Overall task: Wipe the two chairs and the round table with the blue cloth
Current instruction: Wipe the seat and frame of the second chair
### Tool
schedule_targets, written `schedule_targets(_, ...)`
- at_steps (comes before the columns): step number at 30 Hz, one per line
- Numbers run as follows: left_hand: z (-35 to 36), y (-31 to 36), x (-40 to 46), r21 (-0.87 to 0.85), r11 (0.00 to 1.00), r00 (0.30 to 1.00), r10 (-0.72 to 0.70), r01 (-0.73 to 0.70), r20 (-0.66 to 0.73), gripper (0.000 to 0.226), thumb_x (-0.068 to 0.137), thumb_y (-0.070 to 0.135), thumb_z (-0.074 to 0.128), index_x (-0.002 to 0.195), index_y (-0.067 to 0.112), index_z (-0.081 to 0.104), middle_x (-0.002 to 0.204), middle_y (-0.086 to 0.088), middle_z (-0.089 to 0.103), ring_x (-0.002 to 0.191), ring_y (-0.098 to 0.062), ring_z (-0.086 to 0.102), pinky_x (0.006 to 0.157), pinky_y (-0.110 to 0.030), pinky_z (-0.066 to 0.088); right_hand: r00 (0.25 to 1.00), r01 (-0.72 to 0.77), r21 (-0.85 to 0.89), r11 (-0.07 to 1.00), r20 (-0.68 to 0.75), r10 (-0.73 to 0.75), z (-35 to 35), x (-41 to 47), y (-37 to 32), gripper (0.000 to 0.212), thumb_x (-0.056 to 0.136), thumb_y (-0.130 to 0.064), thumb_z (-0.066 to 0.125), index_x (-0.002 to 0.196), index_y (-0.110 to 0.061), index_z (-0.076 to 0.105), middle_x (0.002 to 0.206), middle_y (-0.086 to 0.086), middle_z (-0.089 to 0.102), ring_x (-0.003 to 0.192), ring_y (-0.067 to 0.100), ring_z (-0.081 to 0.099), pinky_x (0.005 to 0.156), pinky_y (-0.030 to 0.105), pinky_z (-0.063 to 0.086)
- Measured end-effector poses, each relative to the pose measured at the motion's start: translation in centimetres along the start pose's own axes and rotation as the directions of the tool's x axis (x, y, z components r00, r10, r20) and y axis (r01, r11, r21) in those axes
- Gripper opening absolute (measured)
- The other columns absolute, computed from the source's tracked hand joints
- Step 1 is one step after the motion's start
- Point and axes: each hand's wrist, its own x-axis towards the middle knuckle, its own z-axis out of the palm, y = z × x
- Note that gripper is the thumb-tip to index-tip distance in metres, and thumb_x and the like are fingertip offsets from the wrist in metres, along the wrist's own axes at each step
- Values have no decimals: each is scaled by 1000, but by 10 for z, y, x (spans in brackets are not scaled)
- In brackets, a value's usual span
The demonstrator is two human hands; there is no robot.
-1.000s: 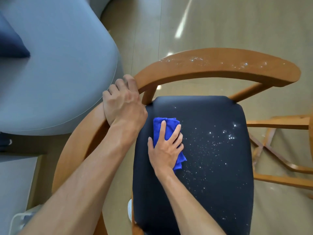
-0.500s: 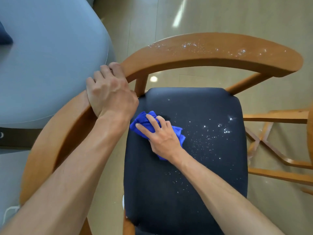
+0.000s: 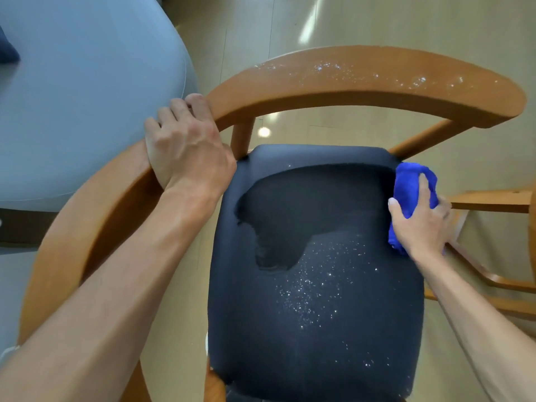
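glossy beige floor surrounds a curved wooden chair (image 3: 377, 82) with speckled dark fabric seat (image 3: 319, 285). right hand (image 3: 420, 224) clutches the bunched blue cloth (image 3: 409, 184) at right centre, seat edge; left hand (image 3: 185, 146) grips the armrest.

We look down on a pale wood-look floor (image 3: 362, 21) that carries everything here. On it stands a wooden chair (image 3: 377, 82) with a curved back rail and a dark seat (image 3: 313, 300); white specks dot the rail and the seat's nearer half. Beside it on the left stands a grey-blue upholstered sofa (image 3: 87, 97). At the right edge we see part of a second chair's wooden frame (image 3: 493, 201).
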Motion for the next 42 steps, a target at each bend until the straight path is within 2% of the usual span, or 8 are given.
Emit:
schedule_targets(5, 2, 1, -1, 17, 1000, 1000, 9, -9, -26, 47, 80, 23, 51, 117, -4, 43, 100, -24, 55, 83, -36, 52, 69, -39, 26, 967, -195, 95, 976, -149, 208, 31, -13, -86, 55, 97, -32, 50, 148, -26, 32, 137, 26, 35, 113, 44, 42, 94, 48, 36)
schedule_targets(8, 4, -1, -1, 4, 1000, 999, 10, -10, -41, 47, 79, 23, 53, 116, -4, 45, 96, -24, 55, 79, -36, 52, 68, -39, 28, 982, 179, 135, 975, -93, -167, 53, -43, -170, 53, 85, -26, 62, 137, -24, 49, 121, 23, 49, 93, 41, 50, 77, 46, 45)
schedule_targets(15, 5, -3, -1, 48, 999, 999, 20, -18, -48, 44, 75, 23, 55, 110, -3, 48, 91, -20, 57, 75, -34, 53, 65, -36, 23, 626, 780, 22, 626, -12, -780, 53, -43, -176, 59, 63, -12, 74, 120, -24, 65, 100, 20, 60, 69, 36, 53, 55, 38, 45)
schedule_targets(21, 5, -2, 0, 33, 999, 998, 14, -12, -56, 44, 75, 20, 53, 112, -4, 47, 92, -22, 57, 75, -35, 53, 65, -37, 24, 968, 251, 74, 965, -10, -251, 7, 32, -33, 56, 90, -27, 60, 143, -29, 42, 124, 25, 45, 109, 47, 47, 91, 51, 45)
schedule_targets(25, 3, -1, -1, 15, 1000, 999, 26, -26, -44, 49, 76, 21, 52, 116, -6, 45, 97, -26, 56, 80, -37, 53, 67, -40, 30, 1000, 16, 180, 983, -3, -16, 13, -2, -38, 60, 89, -26, 60, 145, -30, 38, 126, 21, 42, 111, 42, 48, 91, 44, 42)
schedule_targets(28, 1, 0, -1, -17, 1000, 999, 21, -22, -35, 50, 75, 18, 52, 117, -7, 44, 99, -28, 55, 83, -39, 52, 71, -43, 33, 985, 171, 224, 960, -74, -158, 39, -96, -90, 63, 75, -15, 67, 135, -23, 51, 111, 21, 50, 88, 41, 55, 71, 43, 48)
schedule_targets(36, 0, -2, -3, -28, 998, 997, 54, -56, -55, 44, 80, 19, 51, 115, -7, 43, 98, -31, 52, 81, -42, 50, 68, -43, 29, 378, 888, 219, 405, 156, -913, 51, -233, -56, 64, 67, -8, 47, 126, -33, 52, 103, 10, 55, 67, 25, 48, 60, 32, 43)
schedule_targets(42, 1, -1, -2, -22, 998, 996, 54, -55, -75, 47, 82, 25, 50, 117, -6, 42, 99, -30, 52, 82, -42, 50, 72, -46, 37, 967, 254, 158, 954, -48, -249, 2, -77, 42, 53, 84, -16, 60, 135, -26, 51, 117, 21, 51, 98, 43, 55, 80, 45, 49)
